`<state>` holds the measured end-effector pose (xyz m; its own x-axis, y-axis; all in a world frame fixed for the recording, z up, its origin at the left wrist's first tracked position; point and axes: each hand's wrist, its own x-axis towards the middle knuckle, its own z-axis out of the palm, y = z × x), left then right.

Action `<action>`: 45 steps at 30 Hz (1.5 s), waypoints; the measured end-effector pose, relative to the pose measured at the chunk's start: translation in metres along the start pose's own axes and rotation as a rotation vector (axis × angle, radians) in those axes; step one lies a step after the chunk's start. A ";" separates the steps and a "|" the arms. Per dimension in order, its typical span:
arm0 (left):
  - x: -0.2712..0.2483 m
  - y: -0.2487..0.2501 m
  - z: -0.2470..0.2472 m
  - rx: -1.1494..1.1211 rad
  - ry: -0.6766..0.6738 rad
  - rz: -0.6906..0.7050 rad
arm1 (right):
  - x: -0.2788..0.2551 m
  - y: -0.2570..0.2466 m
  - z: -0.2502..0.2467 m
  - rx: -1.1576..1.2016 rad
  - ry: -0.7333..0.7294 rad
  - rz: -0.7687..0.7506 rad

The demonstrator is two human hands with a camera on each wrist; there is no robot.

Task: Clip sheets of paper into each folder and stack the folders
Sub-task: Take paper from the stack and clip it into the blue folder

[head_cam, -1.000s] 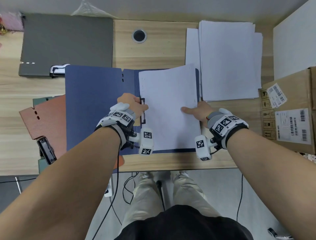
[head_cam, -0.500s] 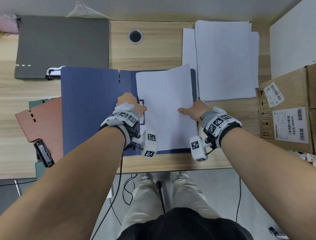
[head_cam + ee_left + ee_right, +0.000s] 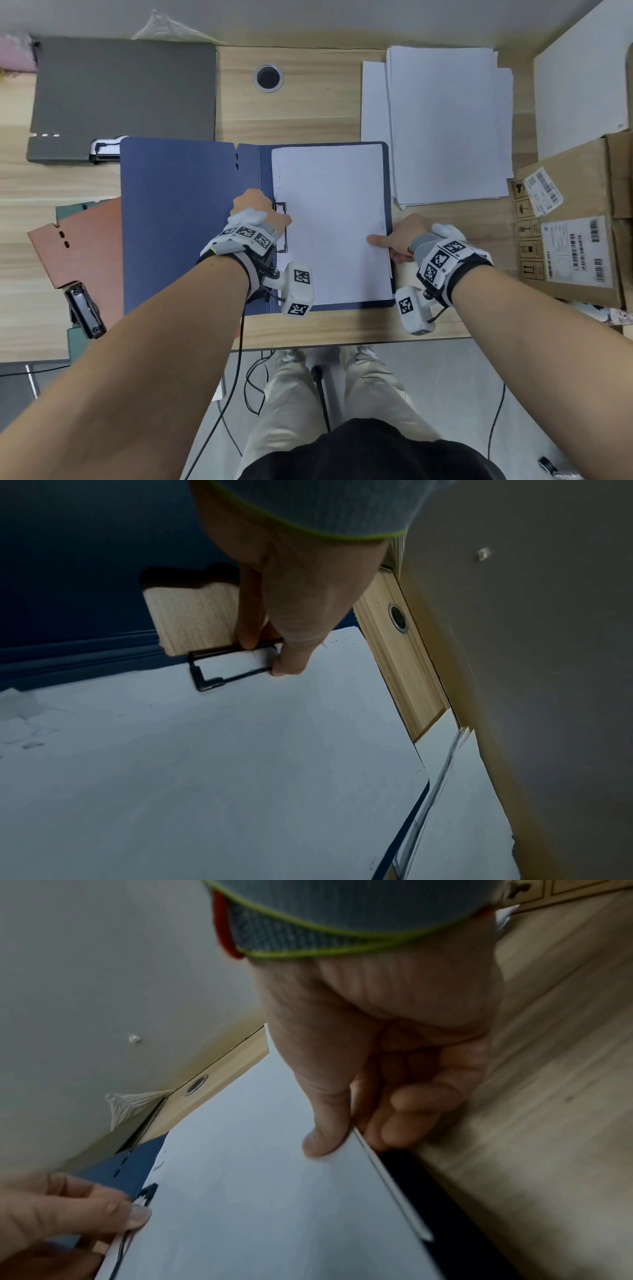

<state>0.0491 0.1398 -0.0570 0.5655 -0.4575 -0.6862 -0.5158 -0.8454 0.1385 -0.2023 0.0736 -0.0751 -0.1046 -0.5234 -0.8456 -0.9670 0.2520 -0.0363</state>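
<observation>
Blue folder (image 3: pixel 178 219) lies open flat on the desk (image 3: pixel 308 113), near edge close to the desk's front edge. Sheets (image 3: pixel 332 219) sit on its right half, inside the cover borders. Left hand (image 3: pixel 255 214) pinches the black wire clip (image 3: pixel 219 669) at the sheets' left edge, thumb and forefinger curled on the wire. Right hand (image 3: pixel 404 236) pinches the sheets' right edge: thumb on top, fingers curled under the paper edge. Can't tell whether the clip is pressed down on the paper; left hand hides most of it in the head view. Open desk behind the folder up to the cable hole (image 3: pixel 268 77). Loose paper stack (image 3: pixel 445 126) just right of the folder, cardboard box (image 3: pixel 575 219) beyond it. Grey folder (image 3: pixel 123 99) back left, touching the blue cover's corner. Red folder (image 3: pixel 82 240) left, partly under the blue cover, its black clip (image 3: pixel 84 311) exposed.
</observation>
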 end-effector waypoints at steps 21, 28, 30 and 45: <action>-0.004 -0.137 -0.088 0.000 0.224 -0.306 | -0.067 -0.153 0.061 -0.441 0.022 -0.472; -0.014 -0.143 -0.116 -0.148 0.237 -0.123 | -0.068 -0.160 0.071 -0.423 -0.033 -0.369; -0.019 -0.131 -0.132 -0.205 0.308 0.016 | -0.073 -0.157 0.059 -0.369 -0.103 -0.393; -0.061 0.006 -0.048 -0.110 -0.065 0.251 | -0.127 -0.041 -0.085 0.685 -0.256 -0.446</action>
<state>0.0425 0.1498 0.0198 0.3843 -0.6409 -0.6645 -0.5597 -0.7342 0.3844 -0.1691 0.0607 0.0788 0.3878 -0.5115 -0.7668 -0.5430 0.5455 -0.6385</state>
